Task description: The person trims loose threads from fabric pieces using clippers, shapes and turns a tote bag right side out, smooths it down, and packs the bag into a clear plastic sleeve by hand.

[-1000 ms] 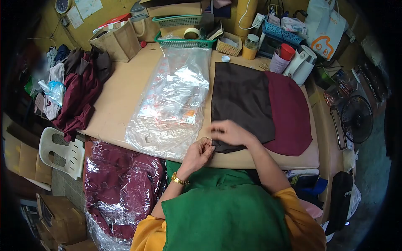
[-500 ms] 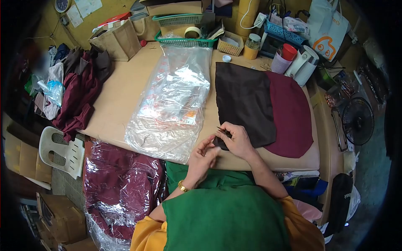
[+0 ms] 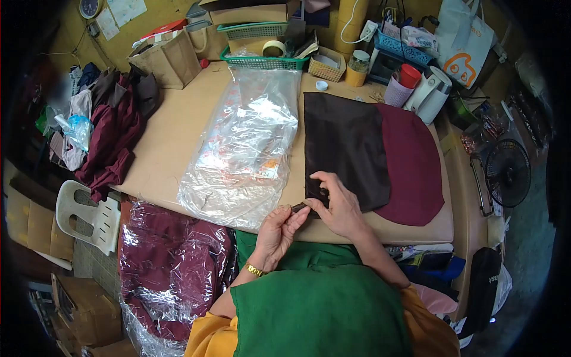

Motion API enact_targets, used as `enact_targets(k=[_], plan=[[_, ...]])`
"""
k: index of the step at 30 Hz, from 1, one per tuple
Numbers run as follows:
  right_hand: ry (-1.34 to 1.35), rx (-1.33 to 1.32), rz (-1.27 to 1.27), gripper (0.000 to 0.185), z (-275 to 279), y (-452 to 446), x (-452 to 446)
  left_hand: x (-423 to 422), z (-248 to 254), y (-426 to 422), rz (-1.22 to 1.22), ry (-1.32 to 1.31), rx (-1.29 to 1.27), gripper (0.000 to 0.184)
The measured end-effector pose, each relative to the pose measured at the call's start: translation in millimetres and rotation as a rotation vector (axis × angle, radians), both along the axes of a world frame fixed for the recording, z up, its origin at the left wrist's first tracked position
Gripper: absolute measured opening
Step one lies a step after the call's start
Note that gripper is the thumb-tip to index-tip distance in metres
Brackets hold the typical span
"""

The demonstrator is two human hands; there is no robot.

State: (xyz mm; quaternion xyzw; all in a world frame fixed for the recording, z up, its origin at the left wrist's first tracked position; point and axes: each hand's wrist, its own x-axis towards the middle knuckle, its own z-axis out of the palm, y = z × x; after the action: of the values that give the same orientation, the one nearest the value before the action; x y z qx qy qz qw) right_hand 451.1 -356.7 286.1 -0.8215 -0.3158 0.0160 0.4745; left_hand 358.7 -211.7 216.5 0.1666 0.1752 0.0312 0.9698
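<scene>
L hand (image 3: 278, 229) pinches dark cloth's (image 3: 348, 152) near corner, prob. to steady it; R hand (image 3: 344, 208) meets it there, grip unclear. Cloth's flat on table (image 3: 160, 143) beside maroon section (image 3: 414, 166), corner w/in easy reach.

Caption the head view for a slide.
Both hands pinch the near left corner of dark cloth, between clear plastic and maroon cloth.
</scene>
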Motion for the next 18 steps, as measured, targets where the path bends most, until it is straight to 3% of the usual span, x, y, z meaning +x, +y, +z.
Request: enact_targets(k=[8,18], plan=[[-0.340,-0.264,0.087,0.024,24,-14,-17,-4,5,-3,-0.035,-0.027,0.128,0.019],[-0.353,-0.286,0.060,0.026,26,-4,-29,-5,9,-12,-0.002,-0.075,0.335,0.015]])
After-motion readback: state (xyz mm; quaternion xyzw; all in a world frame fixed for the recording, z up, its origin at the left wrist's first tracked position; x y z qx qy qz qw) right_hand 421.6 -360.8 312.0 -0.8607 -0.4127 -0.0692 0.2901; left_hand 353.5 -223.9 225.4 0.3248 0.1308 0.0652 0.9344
